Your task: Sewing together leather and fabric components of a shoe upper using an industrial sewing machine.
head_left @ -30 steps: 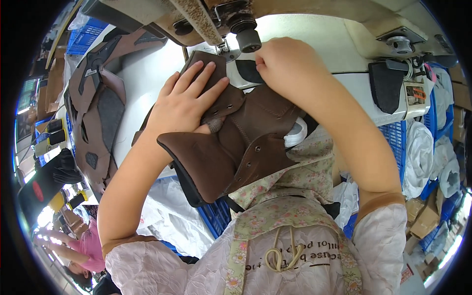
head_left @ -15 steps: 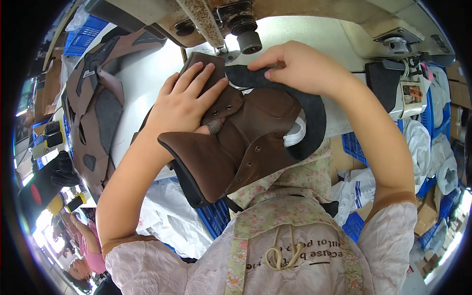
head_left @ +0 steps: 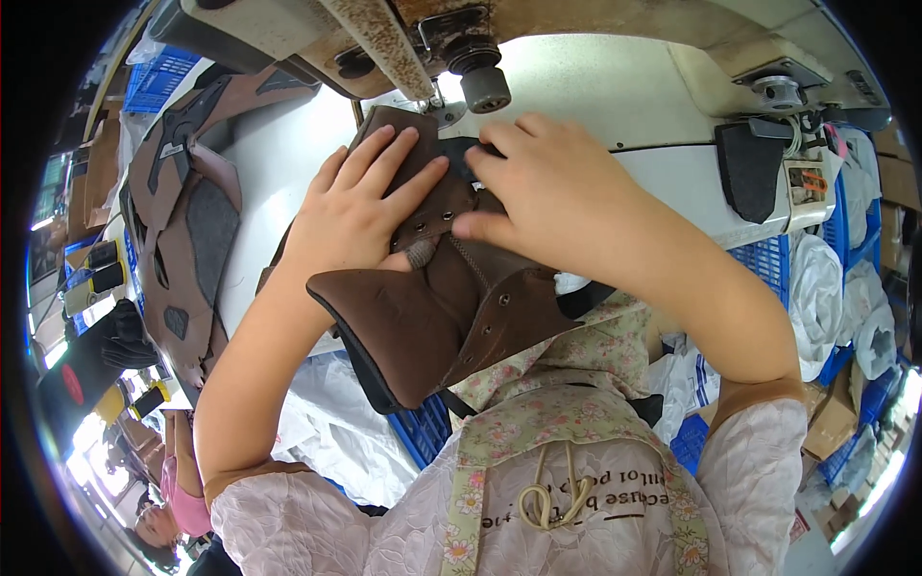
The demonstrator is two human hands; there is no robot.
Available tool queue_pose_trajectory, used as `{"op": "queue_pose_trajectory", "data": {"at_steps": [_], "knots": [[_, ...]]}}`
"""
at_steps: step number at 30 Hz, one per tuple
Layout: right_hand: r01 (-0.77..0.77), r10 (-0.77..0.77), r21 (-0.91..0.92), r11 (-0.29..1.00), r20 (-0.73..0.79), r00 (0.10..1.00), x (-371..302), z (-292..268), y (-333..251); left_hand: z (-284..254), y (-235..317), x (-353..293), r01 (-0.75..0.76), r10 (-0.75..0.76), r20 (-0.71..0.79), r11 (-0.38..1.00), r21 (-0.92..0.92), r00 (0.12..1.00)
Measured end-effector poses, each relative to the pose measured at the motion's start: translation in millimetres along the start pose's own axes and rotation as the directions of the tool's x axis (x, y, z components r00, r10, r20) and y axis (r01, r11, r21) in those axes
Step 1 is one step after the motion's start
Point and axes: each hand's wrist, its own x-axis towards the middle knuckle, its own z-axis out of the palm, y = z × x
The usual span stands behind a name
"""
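Observation:
Under the sewing machine's needle area (head_left: 442, 104) lies a brown leather shoe upper (head_left: 384, 326) with metal eyelets and a dark lining edge. My left hand (head_left: 351, 206) rests on its left part, fingers spread flat over the brown flap. A grey wrap (head_left: 420, 252) covers one digit of that hand, lying in the fold of the leather. From the right, my right hand (head_left: 538, 187) grips the upper by the eyelets, its thumb on the brown leather and its fingers bent over the dark piece (head_left: 461, 154). My right hand and forearm hide most of the upper's right side.
The machine's arm (head_left: 615, 24) spans the top. More brown and black cut pieces (head_left: 182, 211) hang over the table's left side. A black pad (head_left: 749, 173) lies at right. Blue crates (head_left: 764, 259) and white bags (head_left: 816, 288) stand beyond. A person (head_left: 178, 499) sits at lower left.
My right hand has moved down and left from the black edge piece onto the eyelet area, now covering much of the upper. My left hand has stayed nearly still.

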Motion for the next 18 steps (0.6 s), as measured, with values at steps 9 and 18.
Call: {"op": "queue_pose_trajectory", "data": {"at_steps": [9,18], "knots": [[0.000,-0.002,-0.036,0.999,-0.042,0.999,1,0,1,0,1,2,0.065,-0.066,-0.024,0.998,-0.015,0.998],[-0.087,0.083,0.014,0.996,0.210,0.974,11,-16,1,9,2,0,0.102,-0.105,-0.138,0.994,-0.025,0.985]]}}
